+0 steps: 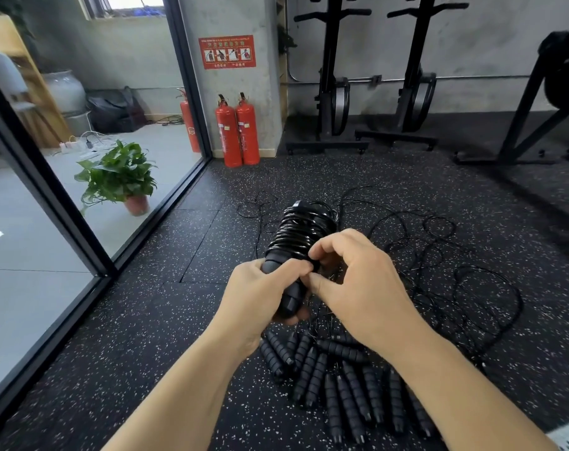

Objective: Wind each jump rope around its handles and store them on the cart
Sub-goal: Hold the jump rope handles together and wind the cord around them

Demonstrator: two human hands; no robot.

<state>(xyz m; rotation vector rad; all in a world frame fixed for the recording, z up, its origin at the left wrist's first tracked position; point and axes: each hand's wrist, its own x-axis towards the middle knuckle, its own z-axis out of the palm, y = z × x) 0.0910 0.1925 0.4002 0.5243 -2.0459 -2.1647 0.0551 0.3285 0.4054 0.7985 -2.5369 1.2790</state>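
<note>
My left hand grips the black foam handles of a jump rope held above the floor, with the thin black rope wound in many glossy coils around the upper half. My right hand pinches the rope at the lower end of the coils, thumb and fingers curled close to my left thumb. Below my hands, several more black ribbed handles lie in a heap on the speckled rubber floor. Their loose ropes sprawl in tangled loops to the right and behind. No cart is in view.
Two red fire extinguishers stand by a concrete pillar ahead. A potted green plant sits behind the glass wall on the left. Black exercise machines line the back wall, and another frame stands at the right.
</note>
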